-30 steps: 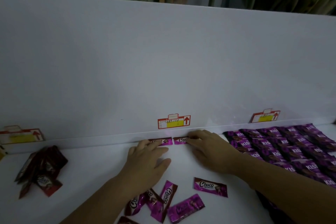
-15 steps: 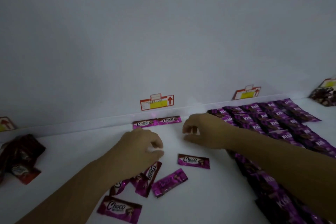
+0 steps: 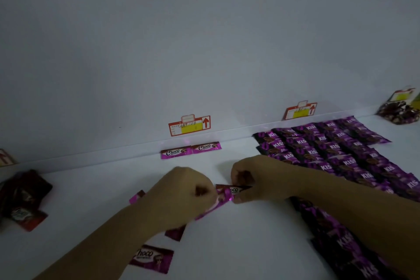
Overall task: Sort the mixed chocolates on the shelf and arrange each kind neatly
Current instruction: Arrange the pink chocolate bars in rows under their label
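Two pink Choco packets lie end to end against the back lip of the white shelf. My right hand pinches a Choco packet at the shelf's middle. My left hand is curled over a tilted pink packet whose end touches that one. More loose Choco packets lie under and around my left forearm, one near the front. Purple Kiss packets lie in rows at the right.
A heap of dark red packets sits at the left. A dark bag of sweets stands at the far right. Red and yellow price tags hang on the white back panel.
Both hands have drawn back from the two packets at the back lip. They now meet over the loose pile, each on a pink packet. The view has tilted down and right.
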